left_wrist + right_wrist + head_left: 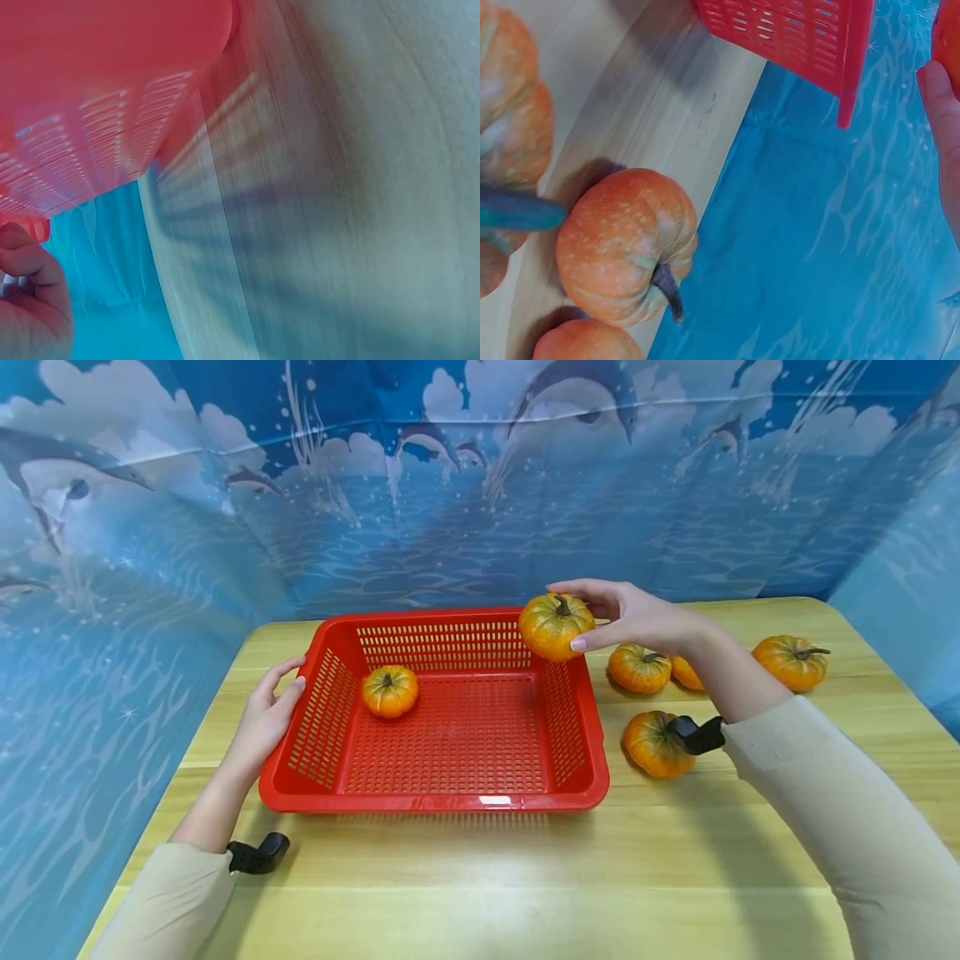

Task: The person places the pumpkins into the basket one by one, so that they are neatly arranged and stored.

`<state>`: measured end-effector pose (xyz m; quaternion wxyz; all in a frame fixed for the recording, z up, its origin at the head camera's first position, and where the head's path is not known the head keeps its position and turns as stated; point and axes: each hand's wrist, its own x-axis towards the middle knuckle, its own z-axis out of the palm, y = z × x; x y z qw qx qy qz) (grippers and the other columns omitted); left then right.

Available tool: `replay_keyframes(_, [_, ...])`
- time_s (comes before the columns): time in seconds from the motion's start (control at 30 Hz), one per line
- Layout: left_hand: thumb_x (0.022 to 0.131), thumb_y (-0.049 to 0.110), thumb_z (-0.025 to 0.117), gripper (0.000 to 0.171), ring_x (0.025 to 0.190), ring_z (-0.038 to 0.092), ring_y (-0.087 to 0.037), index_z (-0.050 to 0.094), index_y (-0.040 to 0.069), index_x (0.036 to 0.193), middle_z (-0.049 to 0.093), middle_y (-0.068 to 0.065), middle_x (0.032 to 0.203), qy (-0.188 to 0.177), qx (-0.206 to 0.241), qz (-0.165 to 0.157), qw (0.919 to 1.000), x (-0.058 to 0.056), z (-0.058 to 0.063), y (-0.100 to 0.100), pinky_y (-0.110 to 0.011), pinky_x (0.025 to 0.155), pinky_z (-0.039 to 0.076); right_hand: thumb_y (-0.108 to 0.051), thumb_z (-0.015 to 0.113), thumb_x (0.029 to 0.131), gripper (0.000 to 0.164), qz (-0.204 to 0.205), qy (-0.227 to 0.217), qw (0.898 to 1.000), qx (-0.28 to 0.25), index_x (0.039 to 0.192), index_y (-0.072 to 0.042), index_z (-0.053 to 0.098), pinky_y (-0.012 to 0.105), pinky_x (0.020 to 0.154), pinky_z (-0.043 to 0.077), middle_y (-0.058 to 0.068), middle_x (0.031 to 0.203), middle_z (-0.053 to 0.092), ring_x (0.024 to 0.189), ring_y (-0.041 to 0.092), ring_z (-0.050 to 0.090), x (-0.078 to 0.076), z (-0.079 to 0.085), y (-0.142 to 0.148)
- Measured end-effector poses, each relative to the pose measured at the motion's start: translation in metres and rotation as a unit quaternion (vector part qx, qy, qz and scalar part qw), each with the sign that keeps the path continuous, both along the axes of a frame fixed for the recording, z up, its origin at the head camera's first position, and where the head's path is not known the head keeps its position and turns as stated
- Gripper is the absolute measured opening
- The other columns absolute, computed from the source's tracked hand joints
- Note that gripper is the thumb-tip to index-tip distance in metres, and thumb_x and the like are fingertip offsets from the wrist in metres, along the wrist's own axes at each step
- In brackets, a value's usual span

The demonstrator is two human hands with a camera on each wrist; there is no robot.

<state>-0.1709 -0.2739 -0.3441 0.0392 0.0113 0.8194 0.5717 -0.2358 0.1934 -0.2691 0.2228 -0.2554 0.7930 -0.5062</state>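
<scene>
My right hand [636,614] grips a small orange pumpkin [553,631] between thumb and fingers, over the back right part of a red plastic basket [450,803]. The right wrist view catches only an edge of this pumpkin [946,56] and part of the hand. Inside the basket, towards its left side, sits another pumpkin [390,692] with its stem up. At the basket's left rim my left hand [264,718] holds on, thumb on the rim; its curled fingers show at the lower left of the left wrist view.
To the right of the basket, several pumpkins lie on the wooden table [465,893]: one near the front [652,745], one behind it [637,668], one partly hidden by my right arm, and one farther right [787,662]. A blue dolphin-print curtain [450,527] hangs behind and beside the table.
</scene>
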Motion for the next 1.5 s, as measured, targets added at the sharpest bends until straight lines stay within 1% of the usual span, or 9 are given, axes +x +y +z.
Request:
replay_keyframes(0.2, [0.098,0.038,0.042,0.055,0.074,0.067,-0.016,0.026,0.017,0.147,0.057,-0.014,0.104,0.001,-0.002,0.006,1.0000,-0.002,0.000,0.001,-0.033,0.063,0.056,-0.013,0.067,0.086,0.070,-0.004,-0.001,1.000,0.010,0.146,-0.019,0.031,0.048,0.104,0.032,0.004,0.147,0.029,0.134,0.024,0.029,-0.008,0.005,-0.008])
replay_keyframes(0.3, [0.098,0.038,0.042,0.055,0.074,0.067,-0.016,0.026,0.017,0.147,0.056,-0.016,0.106,0.000,-0.001,0.006,1.0000,-0.002,0.000,0.001,-0.033,0.064,0.056,-0.012,0.067,0.086,0.069,-0.004,-0.004,1.000,0.008,0.145,-0.019,0.032,0.046,0.102,0.036,0.004,0.144,0.033,0.131,0.024,0.034,-0.012,0.009,-0.014])
replay_keyframes(0.43, [0.099,0.037,0.041,0.054,0.074,0.066,-0.016,0.024,0.017,0.147,0.054,-0.021,0.109,-0.003,0.001,0.005,1.0000,-0.003,-0.001,0.001,-0.033,0.064,0.056,-0.014,0.068,0.085,0.069,0.005,-0.007,1.000,0.011,0.145,-0.019,0.033,0.040,0.096,0.043,0.005,0.139,0.038,0.124,0.023,0.042,-0.017,0.014,-0.026])
replay_keyframes(0.57, [0.100,0.036,0.040,0.054,0.072,0.066,-0.015,0.025,0.015,0.147,0.054,-0.023,0.109,0.001,-0.009,0.009,0.9999,-0.004,0.000,0.001,-0.033,0.062,0.056,-0.017,0.069,0.084,0.070,0.010,-0.002,1.000,0.019,0.144,-0.020,0.033,0.038,0.094,0.044,0.005,0.136,0.040,0.120,0.022,0.045,-0.022,0.016,-0.039])
replay_keyframes(0.8, [0.100,0.034,0.040,0.054,0.072,0.066,-0.014,0.024,0.014,0.147,0.054,-0.023,0.109,0.004,-0.011,0.008,0.9999,-0.004,0.000,0.000,-0.032,0.062,0.056,-0.018,0.070,0.083,0.070,0.019,0.000,1.000,0.024,0.144,-0.018,0.033,0.037,0.091,0.046,0.006,0.133,0.041,0.114,0.023,0.048,-0.030,0.013,-0.062])
replay_keyframes(1.03, [0.100,0.035,0.040,0.054,0.072,0.066,-0.014,0.025,0.014,0.147,0.054,-0.024,0.109,0.005,-0.010,0.009,0.9999,-0.004,0.001,0.001,-0.032,0.062,0.056,-0.021,0.070,0.083,0.072,0.034,0.005,0.999,0.037,0.144,-0.015,0.032,0.039,0.094,0.044,0.007,0.135,0.040,0.115,0.024,0.046,-0.035,0.011,-0.079])
replay_keyframes(1.17, [0.100,0.035,0.040,0.054,0.071,0.066,-0.015,0.025,0.014,0.147,0.054,-0.023,0.107,0.005,-0.007,0.009,0.9999,-0.004,0.000,0.002,-0.033,0.062,0.056,-0.021,0.070,0.083,0.071,0.037,0.012,0.999,0.037,0.143,-0.016,0.033,0.039,0.093,0.045,0.007,0.133,0.040,0.115,0.023,0.046,-0.035,0.012,-0.086])
replay_keyframes(1.4, [0.100,0.034,0.039,0.053,0.072,0.066,-0.015,0.024,0.013,0.147,0.053,-0.024,0.109,0.004,-0.010,0.006,0.9999,-0.003,0.001,0.001,-0.032,0.062,0.056,-0.020,0.070,0.083,0.070,0.041,-0.006,0.999,0.011,0.143,-0.016,0.033,0.038,0.093,0.045,0.008,0.131,0.041,0.114,0.025,0.048,-0.035,0.010,-0.101])
replay_keyframes(1.5, [0.100,0.034,0.039,0.053,0.072,0.066,-0.015,0.024,0.013,0.147,0.053,-0.025,0.110,0.001,-0.009,0.007,0.9999,-0.003,0.001,0.001,-0.032,0.062,0.056,-0.019,0.070,0.083,0.070,0.039,-0.015,0.999,-0.001,0.143,-0.016,0.034,0.042,0.094,0.044,0.008,0.130,0.041,0.114,0.024,0.047,-0.035,0.006,-0.109])
